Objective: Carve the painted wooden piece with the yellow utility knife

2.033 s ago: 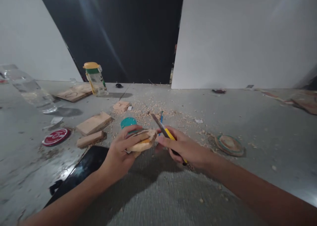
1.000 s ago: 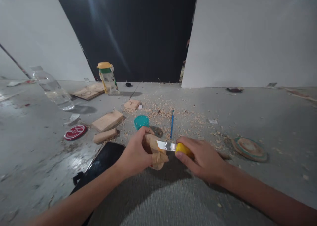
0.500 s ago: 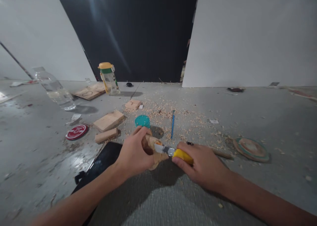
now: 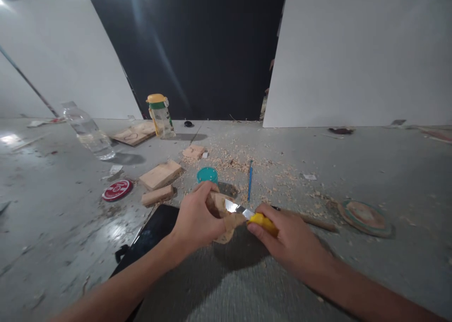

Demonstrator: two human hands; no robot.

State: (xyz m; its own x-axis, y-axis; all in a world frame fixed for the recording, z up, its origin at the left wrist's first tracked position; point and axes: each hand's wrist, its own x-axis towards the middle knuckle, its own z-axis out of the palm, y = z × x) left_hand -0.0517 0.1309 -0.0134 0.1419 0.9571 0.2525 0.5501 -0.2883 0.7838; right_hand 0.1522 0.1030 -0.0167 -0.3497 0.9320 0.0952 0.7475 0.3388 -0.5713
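My left hand (image 4: 199, 216) is wrapped round a pale carved piece of wood (image 4: 224, 235), partly hidden by the fingers. In my right hand (image 4: 287, 235) is a yellow utility knife (image 4: 263, 223). Its bare blade points left and lies against the upper part of the wood. Just beyond my left hand stands a small tub with a teal lid (image 4: 207, 175). A thin blue stick (image 4: 250, 181) lies on the floor ahead of the knife. Behind my right hand a wooden handle (image 4: 314, 221) is partly covered.
Wood blocks (image 4: 160, 175), a red round lid (image 4: 117, 190) and a black flat object (image 4: 155, 232) lie to the left. Farther back are a clear bottle (image 4: 90, 133) and a yellow-topped bottle (image 4: 160, 117). A round disc (image 4: 366, 217) lies right. Wood shavings (image 4: 229, 159) cover the floor ahead.
The knife blade has tilted, and it now catches the light against the wood. The whole scene has shifted slightly right and down in view. Both grips are unchanged.
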